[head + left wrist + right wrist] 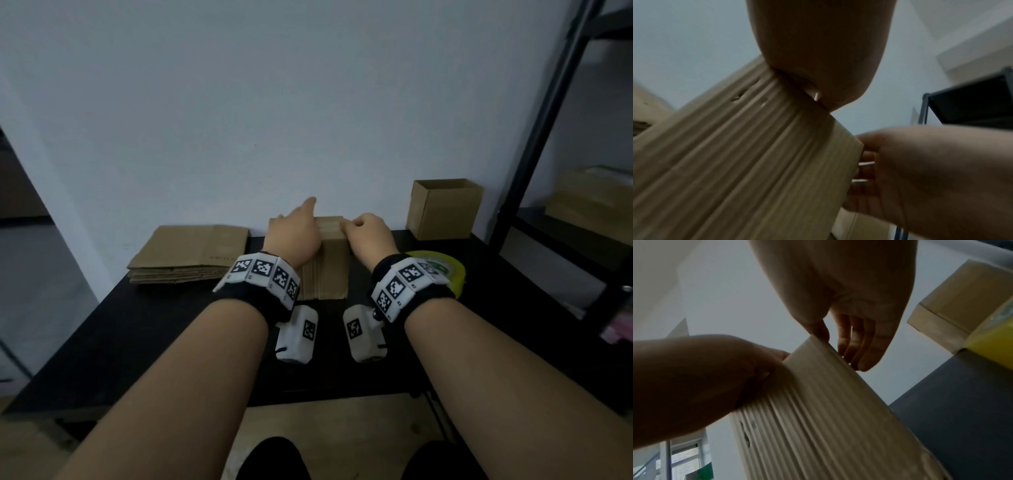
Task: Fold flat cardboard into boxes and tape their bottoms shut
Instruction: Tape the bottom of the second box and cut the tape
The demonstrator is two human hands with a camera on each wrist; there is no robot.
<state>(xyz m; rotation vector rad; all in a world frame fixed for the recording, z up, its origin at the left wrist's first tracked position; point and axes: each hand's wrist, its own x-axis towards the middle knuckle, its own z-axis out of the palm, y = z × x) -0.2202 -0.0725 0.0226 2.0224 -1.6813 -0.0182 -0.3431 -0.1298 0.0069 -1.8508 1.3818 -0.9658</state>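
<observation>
The cardboard bundle (325, 263) stood on edge at the middle of the desk (137, 329). It was probably light and stiff along its flutes, best taken at the top corners. The left grip (294, 236) clasped its top at 10 o'clock, and the right grip (368, 236) pinched it at 2 o'clock. The tape roll (445, 270) lay at 3 o'clock.

Both forearms reach toward 12 o'clock. Left hand (294, 236) clasps the box (330, 267), index finger straight; right hand (368, 236) seemingly pinches its top.

Left hand (813, 48), right hand (920, 170) on cardboard (735, 162)
</observation>
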